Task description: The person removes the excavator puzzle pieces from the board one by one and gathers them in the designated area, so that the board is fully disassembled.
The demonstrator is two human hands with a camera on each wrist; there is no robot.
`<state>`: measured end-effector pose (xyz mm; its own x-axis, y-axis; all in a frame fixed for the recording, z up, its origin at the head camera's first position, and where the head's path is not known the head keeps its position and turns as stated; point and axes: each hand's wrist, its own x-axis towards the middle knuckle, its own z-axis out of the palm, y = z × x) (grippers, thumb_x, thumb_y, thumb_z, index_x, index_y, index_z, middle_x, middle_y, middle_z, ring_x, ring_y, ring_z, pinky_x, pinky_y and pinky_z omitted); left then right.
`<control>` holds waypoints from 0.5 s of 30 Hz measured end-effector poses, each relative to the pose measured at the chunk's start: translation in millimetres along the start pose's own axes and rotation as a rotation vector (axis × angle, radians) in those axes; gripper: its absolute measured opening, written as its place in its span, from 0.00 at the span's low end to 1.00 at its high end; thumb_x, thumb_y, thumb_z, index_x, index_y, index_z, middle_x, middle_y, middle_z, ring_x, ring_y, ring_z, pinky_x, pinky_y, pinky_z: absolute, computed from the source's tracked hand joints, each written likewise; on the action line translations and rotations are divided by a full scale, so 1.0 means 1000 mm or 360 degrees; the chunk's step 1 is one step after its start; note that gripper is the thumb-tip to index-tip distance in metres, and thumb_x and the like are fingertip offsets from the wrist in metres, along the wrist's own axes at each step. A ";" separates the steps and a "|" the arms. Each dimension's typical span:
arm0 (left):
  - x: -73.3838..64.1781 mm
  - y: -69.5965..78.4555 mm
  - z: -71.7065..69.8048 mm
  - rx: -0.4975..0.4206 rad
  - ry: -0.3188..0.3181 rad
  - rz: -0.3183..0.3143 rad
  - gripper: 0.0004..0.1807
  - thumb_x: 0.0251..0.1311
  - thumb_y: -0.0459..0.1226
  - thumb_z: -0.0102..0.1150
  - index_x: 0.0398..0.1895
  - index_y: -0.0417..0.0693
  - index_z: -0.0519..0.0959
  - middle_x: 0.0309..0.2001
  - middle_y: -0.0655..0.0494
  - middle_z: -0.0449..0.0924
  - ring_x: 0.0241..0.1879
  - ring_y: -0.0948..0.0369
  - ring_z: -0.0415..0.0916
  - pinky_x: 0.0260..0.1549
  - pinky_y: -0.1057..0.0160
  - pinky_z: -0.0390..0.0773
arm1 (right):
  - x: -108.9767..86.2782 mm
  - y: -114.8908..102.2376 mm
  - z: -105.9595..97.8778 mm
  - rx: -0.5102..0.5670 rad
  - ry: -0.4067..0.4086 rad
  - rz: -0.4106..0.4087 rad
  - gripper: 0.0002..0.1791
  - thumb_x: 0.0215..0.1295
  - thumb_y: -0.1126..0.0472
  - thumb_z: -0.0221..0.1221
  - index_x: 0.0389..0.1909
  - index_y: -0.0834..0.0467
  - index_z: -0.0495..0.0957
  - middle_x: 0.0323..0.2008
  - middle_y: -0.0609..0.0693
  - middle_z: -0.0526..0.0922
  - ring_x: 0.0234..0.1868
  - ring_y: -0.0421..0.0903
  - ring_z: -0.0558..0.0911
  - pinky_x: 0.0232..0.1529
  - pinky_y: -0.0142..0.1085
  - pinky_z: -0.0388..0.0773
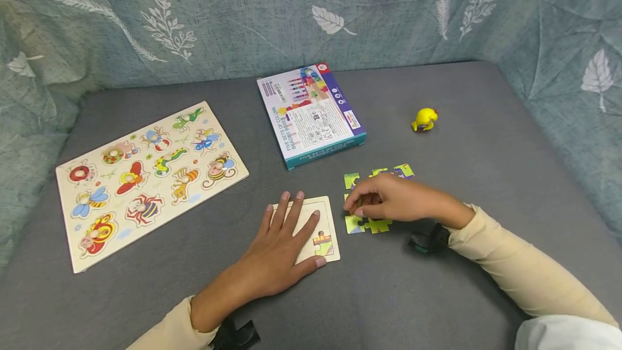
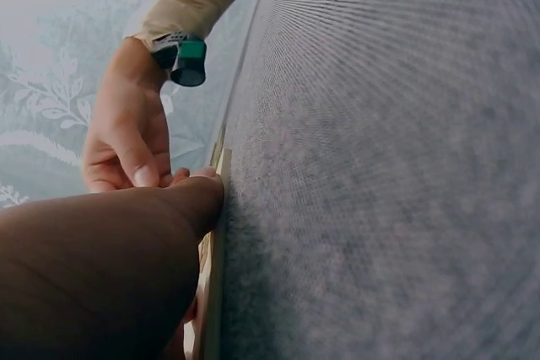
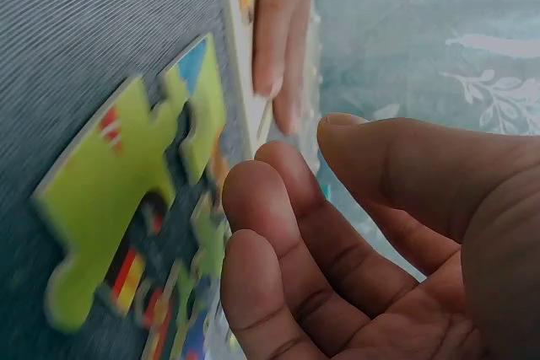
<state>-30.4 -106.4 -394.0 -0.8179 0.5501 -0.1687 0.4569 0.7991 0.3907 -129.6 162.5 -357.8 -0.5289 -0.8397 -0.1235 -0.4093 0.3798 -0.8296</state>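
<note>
My left hand [image 1: 272, 261] rests flat with spread fingers on a small square wooden puzzle tray [image 1: 331, 215]. One jigsaw piece [image 1: 324, 247] lies in the tray's near right corner. Just right of the tray, my right hand [image 1: 403, 196] is over a group of loose green jigsaw pieces [image 1: 355, 225], partly hiding them. In the right wrist view its fingers [image 3: 257, 204] are loosely bent, with nothing between them and the thumb. A green piece with a red-and-white patch [image 3: 105, 183] lies beside these fingers.
A large wooden insect peg puzzle [image 1: 160, 177] lies at the left. Behind the tray is a bead-set box [image 1: 316, 118]. A yellow toy chick [image 1: 425, 119] stands at the back right. Patterned fabric [image 1: 272, 20] hangs along the table's far edge.
</note>
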 end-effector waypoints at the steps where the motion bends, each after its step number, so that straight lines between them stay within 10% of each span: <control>1: 0.000 0.000 0.000 -0.0002 -0.0006 -0.0004 0.43 0.67 0.62 0.47 0.77 0.50 0.52 0.77 0.44 0.26 0.73 0.48 0.17 0.67 0.41 0.28 | 0.002 -0.001 0.001 -0.0003 -0.0005 0.0001 0.10 0.67 0.68 0.59 0.46 0.58 0.83 0.39 0.44 0.84 0.33 0.40 0.79 0.36 0.35 0.77; 15: 0.001 0.001 0.000 0.0013 -0.0039 -0.0029 0.43 0.67 0.62 0.46 0.78 0.52 0.52 0.76 0.42 0.23 0.72 0.45 0.14 0.66 0.41 0.27 | 0.017 -0.010 0.009 0.0139 -0.0129 -0.0056 0.10 0.67 0.69 0.59 0.46 0.60 0.83 0.39 0.47 0.84 0.36 0.40 0.81 0.38 0.36 0.79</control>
<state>-30.7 -105.6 -393.9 -0.8175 0.5410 -0.1976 0.4449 0.8110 0.3800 -127.6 140.9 -356.1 -0.4523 -0.8817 -0.1342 -0.3584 0.3175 -0.8779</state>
